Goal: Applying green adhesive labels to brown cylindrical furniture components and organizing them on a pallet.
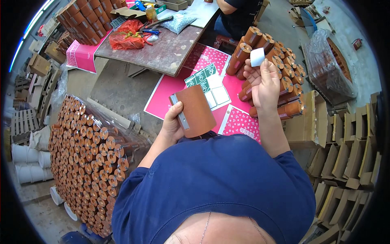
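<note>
My left hand [174,124] is closed round one side of a wide brown cylinder [198,109], with the thumb on the metal strip along its edge. The cylinder is held tilted in front of my chest. Raised to the right, my right hand [264,83] pinches a small white label [257,57] between thumb and fingers. The label is apart from the cylinder. Beyond the cylinder, a green and white label sheet [217,96] lies on pink printed sheets [160,97]. Several white spaces show where the sheet's backing is bare.
Brown cylinders are stacked at right [290,73], and a large wrapped pile [89,162] stands at left. A worn table [162,53] ahead bears a red plastic bag [128,38] and tools. Another person [239,14] sits beyond it. Cardboard cartons [345,154] line the right side.
</note>
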Tool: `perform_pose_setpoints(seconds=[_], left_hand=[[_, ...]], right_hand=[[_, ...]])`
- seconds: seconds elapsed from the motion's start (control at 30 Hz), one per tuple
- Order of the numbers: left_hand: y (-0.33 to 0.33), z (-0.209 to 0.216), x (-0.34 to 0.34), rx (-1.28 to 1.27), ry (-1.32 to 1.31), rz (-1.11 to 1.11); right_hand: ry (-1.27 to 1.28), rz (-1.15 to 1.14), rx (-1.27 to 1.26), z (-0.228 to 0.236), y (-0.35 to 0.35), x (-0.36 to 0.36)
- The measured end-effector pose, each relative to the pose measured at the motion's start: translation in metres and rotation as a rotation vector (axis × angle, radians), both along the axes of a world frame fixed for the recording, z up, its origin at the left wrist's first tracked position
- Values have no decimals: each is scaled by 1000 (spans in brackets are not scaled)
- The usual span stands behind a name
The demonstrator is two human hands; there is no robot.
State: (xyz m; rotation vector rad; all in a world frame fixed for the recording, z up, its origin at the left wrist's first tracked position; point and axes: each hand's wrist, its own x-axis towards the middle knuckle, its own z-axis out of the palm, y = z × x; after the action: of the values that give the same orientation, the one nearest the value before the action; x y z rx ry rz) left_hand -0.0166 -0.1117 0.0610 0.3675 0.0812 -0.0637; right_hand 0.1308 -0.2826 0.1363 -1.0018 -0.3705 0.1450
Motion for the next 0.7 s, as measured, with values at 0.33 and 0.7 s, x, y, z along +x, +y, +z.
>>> perform_pose_setpoints(seconds=[0.33, 0.7], left_hand=[[-5, 9, 12, 80, 21, 108], [-8, 14, 12, 8, 19, 115]], right_hand=[[-737, -196, -465, 0, 18, -37], [-1391, -94, -621, 0, 38, -50]])
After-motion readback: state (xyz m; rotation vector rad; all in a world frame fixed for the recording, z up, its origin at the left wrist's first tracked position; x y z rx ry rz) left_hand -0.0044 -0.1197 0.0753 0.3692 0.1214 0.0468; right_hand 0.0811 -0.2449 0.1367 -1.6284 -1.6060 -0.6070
